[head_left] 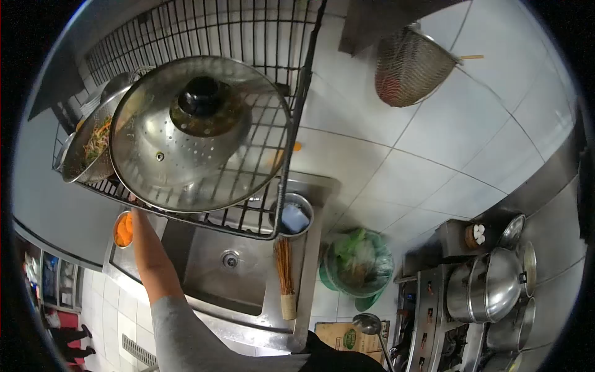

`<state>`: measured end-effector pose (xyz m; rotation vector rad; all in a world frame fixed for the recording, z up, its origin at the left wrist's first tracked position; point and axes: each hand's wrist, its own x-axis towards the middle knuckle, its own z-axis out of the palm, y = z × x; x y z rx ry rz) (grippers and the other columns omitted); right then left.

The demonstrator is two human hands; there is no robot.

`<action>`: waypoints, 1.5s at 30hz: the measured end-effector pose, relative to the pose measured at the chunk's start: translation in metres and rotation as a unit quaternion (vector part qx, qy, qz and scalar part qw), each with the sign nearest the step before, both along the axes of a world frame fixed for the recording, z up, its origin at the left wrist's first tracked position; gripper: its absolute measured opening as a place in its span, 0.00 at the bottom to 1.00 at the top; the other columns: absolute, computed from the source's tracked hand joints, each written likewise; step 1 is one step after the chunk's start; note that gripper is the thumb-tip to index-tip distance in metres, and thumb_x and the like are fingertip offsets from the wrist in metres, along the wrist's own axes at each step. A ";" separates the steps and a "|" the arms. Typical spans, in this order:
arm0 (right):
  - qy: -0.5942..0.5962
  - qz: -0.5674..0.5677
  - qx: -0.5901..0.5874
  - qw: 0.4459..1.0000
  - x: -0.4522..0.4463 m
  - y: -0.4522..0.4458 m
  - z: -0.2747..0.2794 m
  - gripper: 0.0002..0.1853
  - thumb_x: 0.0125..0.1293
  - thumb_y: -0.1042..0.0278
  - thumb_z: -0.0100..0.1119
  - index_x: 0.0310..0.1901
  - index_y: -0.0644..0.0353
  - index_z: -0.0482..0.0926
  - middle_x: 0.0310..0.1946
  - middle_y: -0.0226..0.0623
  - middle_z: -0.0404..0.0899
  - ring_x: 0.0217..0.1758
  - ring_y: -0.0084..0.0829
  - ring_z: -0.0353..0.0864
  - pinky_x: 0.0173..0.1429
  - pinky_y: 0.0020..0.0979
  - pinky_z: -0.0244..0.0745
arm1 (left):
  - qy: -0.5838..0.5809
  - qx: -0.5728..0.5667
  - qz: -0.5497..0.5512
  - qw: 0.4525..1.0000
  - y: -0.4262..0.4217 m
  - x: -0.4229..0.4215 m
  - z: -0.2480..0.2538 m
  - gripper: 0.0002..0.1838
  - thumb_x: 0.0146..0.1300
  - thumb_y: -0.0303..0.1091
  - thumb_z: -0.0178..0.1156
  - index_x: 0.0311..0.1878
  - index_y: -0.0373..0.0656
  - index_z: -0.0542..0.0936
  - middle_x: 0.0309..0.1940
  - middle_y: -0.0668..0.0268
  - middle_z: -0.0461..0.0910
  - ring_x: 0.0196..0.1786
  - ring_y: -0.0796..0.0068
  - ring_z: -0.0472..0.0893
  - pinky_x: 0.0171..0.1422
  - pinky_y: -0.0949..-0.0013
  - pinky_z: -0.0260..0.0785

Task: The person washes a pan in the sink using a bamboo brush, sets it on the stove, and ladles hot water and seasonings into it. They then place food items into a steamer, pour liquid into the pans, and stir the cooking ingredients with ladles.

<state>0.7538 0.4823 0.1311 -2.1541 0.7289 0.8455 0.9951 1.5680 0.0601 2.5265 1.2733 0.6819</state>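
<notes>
My left arm reaches up from the bottom in a grey sleeve. My left hand [134, 203] is mostly hidden at the lower edge of the wire rack [286, 180], behind a large glass lid [254, 180] with a black knob. Its fingers do not show clearly, so I cannot tell what they touch. Beside the wrist is a small metal bowl of orange pieces [123, 229]. A perforated steel bowl [75, 162] with shredded vegetables [99, 139] stands left of the lid. Through the glass, another perforated metal vessel shows. My right hand is out of view.
Below the rack is a steel sink [217, 279], with a bamboo brush [284, 266] and a metal pot [305, 203] along its right side. A lined green bin [334, 263], a ladle [368, 323] and a stove with steel pots [496, 285] lie rightward. A mesh strainer [409, 68] hangs above.
</notes>
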 end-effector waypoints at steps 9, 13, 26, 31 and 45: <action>0.077 -0.107 0.086 0.988 -0.042 -0.116 -0.085 0.25 0.73 0.44 0.50 0.48 0.63 0.76 0.33 0.46 0.81 0.34 0.38 0.83 0.35 0.45 0.80 | -0.307 -0.040 -0.255 0.916 -0.075 -0.030 -0.049 0.14 0.66 0.29 0.59 0.54 0.39 0.82 0.28 0.69 0.79 0.29 0.71 0.76 0.36 0.66 0.68; 0.099 -0.199 0.212 0.952 -0.063 -0.169 -0.144 0.26 0.74 0.43 0.48 0.49 0.63 0.76 0.34 0.46 0.81 0.34 0.37 0.84 0.34 0.46 0.83 | -0.378 -0.282 -0.093 0.877 -0.231 -0.069 0.042 0.14 0.71 0.35 0.58 0.27 0.46 0.71 0.21 0.76 0.68 0.19 0.91 0.59 0.20 0.76 0.45; -0.047 -0.130 0.173 0.975 -0.157 -0.198 -0.087 0.12 0.66 0.62 0.63 0.38 0.64 0.78 0.24 0.31 0.74 0.24 0.22 0.71 0.27 0.32 0.68 | -0.287 -0.286 -0.300 0.863 -0.596 -0.133 0.248 0.21 0.74 0.46 0.61 0.29 0.43 0.68 0.20 0.77 0.64 0.22 0.85 0.61 0.26 0.74 0.50; -0.135 -0.221 0.171 0.951 -0.249 -0.224 -0.016 0.09 0.67 0.65 0.64 0.39 0.62 0.79 0.23 0.28 0.71 0.24 0.20 0.68 0.28 0.31 0.66 | -0.320 -0.304 -0.349 0.826 -0.759 -0.101 0.303 0.18 0.74 0.44 0.60 0.31 0.48 0.68 0.20 0.78 0.60 0.21 0.88 0.58 0.23 0.76 0.48; -0.320 -0.589 0.072 0.738 -0.415 -0.223 0.028 0.08 0.66 0.70 0.59 0.30 0.60 0.73 0.19 0.24 0.69 0.20 0.16 0.66 0.23 0.26 0.62 | -0.119 -0.490 -0.735 0.453 -1.320 -0.011 0.380 0.18 0.73 0.45 0.62 0.29 0.50 0.68 0.19 0.80 0.58 0.20 0.88 0.55 0.23 0.76 0.44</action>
